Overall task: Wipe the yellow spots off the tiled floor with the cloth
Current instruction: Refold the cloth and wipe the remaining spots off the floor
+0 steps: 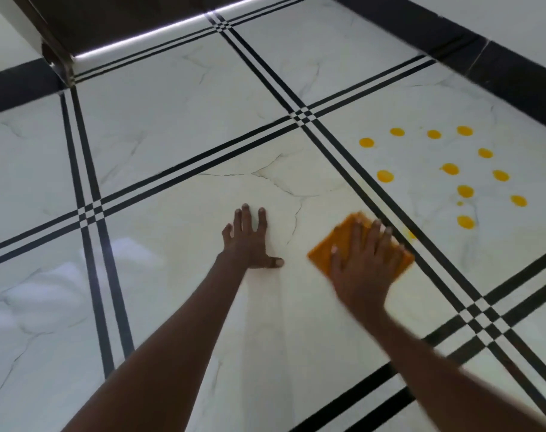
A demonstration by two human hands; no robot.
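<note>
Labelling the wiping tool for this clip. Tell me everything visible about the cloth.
The cloth is orange-yellow, soft-looking fabric, apparently folded into a flat, roughly rectangular pad. It lies flat on the white tiled floor, beside the black double stripes, short of the yellow spots. The right hand presses on it with spread, straight fingers, covering its middle. Its edges are motion-blurred.

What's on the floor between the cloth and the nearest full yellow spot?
In the head view, the black double stripe of the tile border runs between the cloth under the right hand and the nearest spot, with a faint yellow smear on it.
</note>
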